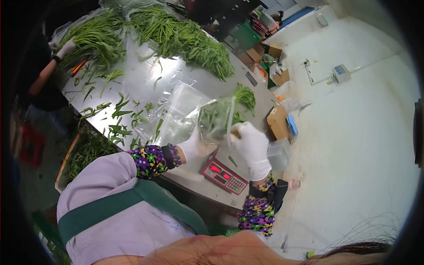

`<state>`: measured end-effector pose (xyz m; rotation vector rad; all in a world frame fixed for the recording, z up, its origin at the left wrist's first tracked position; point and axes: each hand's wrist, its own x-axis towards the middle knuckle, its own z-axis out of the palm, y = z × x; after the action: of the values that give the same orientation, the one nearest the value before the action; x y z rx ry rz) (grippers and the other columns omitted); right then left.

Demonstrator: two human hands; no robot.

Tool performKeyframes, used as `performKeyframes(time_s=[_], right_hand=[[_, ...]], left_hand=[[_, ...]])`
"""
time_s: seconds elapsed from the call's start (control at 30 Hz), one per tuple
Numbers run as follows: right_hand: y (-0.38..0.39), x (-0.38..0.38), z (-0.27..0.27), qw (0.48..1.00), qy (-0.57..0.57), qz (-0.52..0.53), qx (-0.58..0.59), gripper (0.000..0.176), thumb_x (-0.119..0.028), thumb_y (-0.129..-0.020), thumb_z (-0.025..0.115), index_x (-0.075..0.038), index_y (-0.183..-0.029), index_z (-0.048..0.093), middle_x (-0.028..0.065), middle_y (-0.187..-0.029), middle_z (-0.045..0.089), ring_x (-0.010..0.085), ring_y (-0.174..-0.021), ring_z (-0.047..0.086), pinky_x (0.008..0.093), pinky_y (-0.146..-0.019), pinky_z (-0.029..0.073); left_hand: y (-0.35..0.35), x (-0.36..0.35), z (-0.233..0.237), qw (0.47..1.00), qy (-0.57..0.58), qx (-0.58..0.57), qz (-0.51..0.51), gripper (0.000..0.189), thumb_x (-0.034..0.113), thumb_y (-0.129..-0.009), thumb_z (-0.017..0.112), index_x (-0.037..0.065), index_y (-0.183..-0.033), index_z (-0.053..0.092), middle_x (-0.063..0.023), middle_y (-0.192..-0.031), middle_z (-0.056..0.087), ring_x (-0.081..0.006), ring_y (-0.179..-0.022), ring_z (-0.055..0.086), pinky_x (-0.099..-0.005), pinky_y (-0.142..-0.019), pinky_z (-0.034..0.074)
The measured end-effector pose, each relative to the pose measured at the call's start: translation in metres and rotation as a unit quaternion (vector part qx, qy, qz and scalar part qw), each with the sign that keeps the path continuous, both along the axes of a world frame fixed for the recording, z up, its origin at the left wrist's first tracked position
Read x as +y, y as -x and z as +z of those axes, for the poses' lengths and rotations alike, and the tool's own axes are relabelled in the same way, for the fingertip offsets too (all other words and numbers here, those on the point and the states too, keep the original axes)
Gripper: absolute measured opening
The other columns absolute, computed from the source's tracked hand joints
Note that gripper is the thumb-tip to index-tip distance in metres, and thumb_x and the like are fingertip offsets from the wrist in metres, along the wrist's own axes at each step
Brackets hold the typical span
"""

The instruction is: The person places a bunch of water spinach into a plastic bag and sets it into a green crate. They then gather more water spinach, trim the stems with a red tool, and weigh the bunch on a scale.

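Observation:
A clear plastic bag [215, 118] with leafy greens inside is between my two hands, over the steel table. My right hand [251, 145], in a white glove, has its fingers curled on the bag's right edge. On the bag's left side, my gloved left hand [196, 146] grips the plastic between thumb and fingers, which are partly hidden. A small bunch of greens [245, 96] shows just beyond the bag. Below my hands, a red digital scale [224, 173] displays lit red digits. Flat clear bags [183, 104] lie to the left of the held bag.
Long heaps of greens [181, 37] cover the far side of the steel table [145, 75]. Loose leaves [119, 117] are scattered at left. A co-worker's gloved hand [67, 47] touches another pile. Cardboard boxes [277, 121] and a clear plastic tub [279, 154] are at right.

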<state>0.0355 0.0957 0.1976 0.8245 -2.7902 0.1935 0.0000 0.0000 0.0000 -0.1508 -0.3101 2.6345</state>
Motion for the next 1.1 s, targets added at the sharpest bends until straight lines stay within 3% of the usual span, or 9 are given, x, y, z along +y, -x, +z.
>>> performKeyframes(time_s=[0.1, 0.2, 0.3, 0.37, 0.43, 0.7, 0.8, 0.97, 1.1], right_hand=[[-0.021, -0.017, -0.011, 0.993, -0.116, -0.022, -0.022, 0.017, -0.026, -0.078, 0.071, -0.013, -0.087, 0.064, 0.0056, -0.091, 0.062, 0.0295, -0.069, 0.064, 0.0401, -0.061, 0.05], [-0.002, -0.009, -0.004, 0.986, -0.084, -0.068, 0.126, 0.014, -0.025, -0.08, 0.07, -0.013, -0.084, 0.063, 0.0057, -0.088, 0.06, 0.0283, -0.071, 0.063, 0.0402, -0.062, 0.049], [0.013, 0.001, 0.018, 0.977, 0.012, -0.075, 0.199, 0.01, -0.02, -0.081, 0.069, -0.012, -0.085, 0.064, 0.007, -0.089, 0.061, 0.0289, -0.075, 0.063, 0.0377, -0.066, 0.049], [0.022, 0.011, 0.04, 0.97, 0.129, -0.014, 0.207, 0.01, -0.015, -0.083, 0.067, -0.009, -0.09, 0.064, 0.0083, -0.09, 0.063, 0.0265, -0.076, 0.063, 0.0336, -0.07, 0.049], [0.029, 0.017, 0.062, 0.968, 0.179, -0.015, 0.174, 0.011, -0.012, -0.084, 0.065, -0.007, -0.093, 0.064, 0.009, -0.089, 0.063, 0.0242, -0.076, 0.062, 0.0316, -0.071, 0.049], [-0.014, 0.084, 0.173, 0.899, 0.35, -0.121, 0.235, 0.012, -0.013, -0.096, 0.056, -0.005, -0.097, 0.063, 0.0023, -0.088, 0.065, 0.0114, -0.079, 0.061, 0.025, -0.071, 0.048], [-0.052, 0.169, 0.207, 0.858, 0.353, -0.183, 0.324, 0.023, -0.018, -0.098, 0.054, 0.001, -0.11, 0.058, 0.0094, -0.102, 0.064, 0.0162, -0.09, 0.063, 0.028, -0.083, 0.052], [-0.11, 0.261, 0.179, 0.761, 0.49, -0.195, 0.378, 0.035, -0.021, -0.1, 0.051, 0.009, -0.118, 0.046, 0.018, -0.116, 0.054, 0.0219, -0.106, 0.058, 0.0313, -0.095, 0.049], [-0.113, 0.374, 0.084, 0.721, 0.605, -0.156, 0.299, 0.03, -0.021, -0.099, 0.05, 0.006, -0.113, 0.05, 0.0123, -0.107, 0.054, 0.0207, -0.097, 0.056, 0.0316, -0.087, 0.047]], left_hand=[[-0.038, -0.025, 0.013, 0.999, -0.03, -0.044, -0.008, 0.073, 0.067, -0.092, 0.037, 0.006, -0.13, 0.049, -0.013, -0.123, 0.059, -0.0311, -0.106, 0.06, -0.0447, -0.094, 0.05], [-0.029, -0.042, -0.005, 0.953, 0.277, -0.005, -0.125, 0.07, 0.061, -0.092, 0.046, 0.0, -0.126, 0.05, -0.0161, -0.119, 0.06, -0.0292, -0.101, 0.062, -0.0399, -0.091, 0.05], [-0.05, -0.08, -0.033, 0.761, 0.623, 0.147, 0.106, 0.072, 0.04, -0.089, 0.065, -0.002, -0.14, 0.036, -0.0244, -0.137, 0.046, -0.0296, -0.127, 0.047, -0.0383, -0.107, 0.036], [-0.012, -0.103, -0.003, 0.51, 0.767, 0.219, 0.321, 0.079, 0.025, -0.084, 0.07, -0.002, -0.145, 0.028, -0.0242, -0.146, 0.036, -0.029, -0.138, 0.033, -0.0369, -0.113, 0.027], [0.033, -0.122, 0.039, 0.491, 0.742, 0.313, 0.332, 0.085, 0.023, -0.082, 0.071, -0.001, -0.148, 0.023, -0.0232, -0.149, 0.031, -0.0306, -0.141, 0.028, -0.0375, -0.115, 0.023], [0.082, -0.121, 0.12, 0.567, 0.668, 0.473, 0.088, 0.036, 0.023, -0.084, 0.072, 0.0, -0.111, 0.067, -0.0031, -0.098, 0.066, -0.0081, -0.091, 0.057, -0.0249, -0.084, 0.045], [0.087, -0.105, 0.118, 0.626, 0.615, 0.452, 0.161, 0.024, 0.022, -0.087, 0.069, 0.0, -0.096, 0.072, -0.0026, -0.089, 0.069, -0.0093, -0.088, 0.061, -0.0249, -0.085, 0.047], [0.125, -0.094, 0.134, 0.761, 0.532, 0.316, 0.194, 0.019, 0.018, -0.09, 0.066, -0.001, -0.094, 0.07, -0.0057, -0.09, 0.07, -0.0111, -0.082, 0.065, -0.0243, -0.076, 0.051], [0.141, -0.101, 0.165, 0.733, 0.545, 0.32, 0.251, 0.022, 0.018, -0.091, 0.065, -0.003, -0.094, 0.069, -0.006, -0.088, 0.07, -0.0116, -0.078, 0.064, -0.0241, -0.073, 0.052]])
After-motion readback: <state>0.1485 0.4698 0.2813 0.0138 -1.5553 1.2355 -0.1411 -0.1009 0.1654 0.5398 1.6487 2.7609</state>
